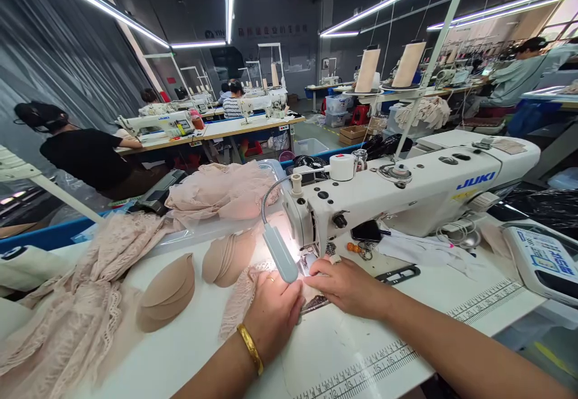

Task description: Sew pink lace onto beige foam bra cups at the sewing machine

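A white sewing machine (361, 197) stands before me, its presser foot (307, 262) lit by a grey gooseneck lamp (280, 253). My left hand (277, 309), with a gold bangle on the wrist, is closed on pale pink lace fabric (239, 303) just left of the foot. On the other side of the foot, my right hand (347, 284) has its fingers pinched together at the same fabric; its fingertips are partly hidden. Beige bra cups lie to the left, one stack (167, 293) apart and another stack (228, 257) nearer the lace.
A heap of pink lace pieces (226, 188) fills a clear tub behind the cups, and more lace (67, 315) drapes at far left. Right of the needle are a phone (366, 230), a pen and a control box (544, 260). Co-workers sit at other machines.
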Motion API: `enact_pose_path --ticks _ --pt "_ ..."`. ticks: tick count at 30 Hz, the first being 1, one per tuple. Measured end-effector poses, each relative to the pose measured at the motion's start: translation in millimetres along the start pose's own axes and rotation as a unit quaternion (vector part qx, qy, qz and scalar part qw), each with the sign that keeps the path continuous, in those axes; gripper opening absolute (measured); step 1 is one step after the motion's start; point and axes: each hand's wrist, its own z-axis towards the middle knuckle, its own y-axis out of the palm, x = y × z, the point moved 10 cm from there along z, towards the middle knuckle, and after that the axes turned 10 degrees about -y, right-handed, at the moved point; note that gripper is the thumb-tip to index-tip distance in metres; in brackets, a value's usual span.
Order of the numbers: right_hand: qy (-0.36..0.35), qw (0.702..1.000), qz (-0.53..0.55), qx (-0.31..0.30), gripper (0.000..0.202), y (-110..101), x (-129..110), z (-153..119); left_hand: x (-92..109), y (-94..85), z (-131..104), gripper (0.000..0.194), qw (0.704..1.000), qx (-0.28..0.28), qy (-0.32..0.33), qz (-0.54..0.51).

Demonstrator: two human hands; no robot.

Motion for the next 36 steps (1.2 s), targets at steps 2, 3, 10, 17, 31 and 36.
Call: enact_pose_path --ticks 2,3,10,17,31,36 --pt "0.001 1.0 0.0 0.007 0.022 -1.0 -0.2 0.1 0.5 -0.7 -1.0 0.026 1.0 0.002 0.002 -0.002" --pt "0.003 1.0 0.0 0.01 0.022 -1.2 -0.1 0.1 1.0 -1.3 -1.5 0.026 1.0 0.007 0.006 0.0" --pt "0.016 1.0 -0.006 0.012 0.023 -0.5 2.9 0.0 1.8 -9.4 1.5 0.021 0.997 0.056 0.054 0.004" --pt "0.058 0.998 -0.036 -0.018 0.028 2.4 9.9 0.2 -11.2 -7.4 16.0 0.021 0.99 0.028 0.131 -0.038" --pt "0.074 0.996 -0.003 -0.052 0.026 4.8 7.4 5.0 -13.9 -25.2 19.2 0.015 0.992 0.047 0.105 -0.041" --pt "0.033 0.999 0.015 0.001 0.024 2.3 1.6 9.0 7.4 -53.7 3.0 0.014 0.985 0.102 0.136 -0.008"
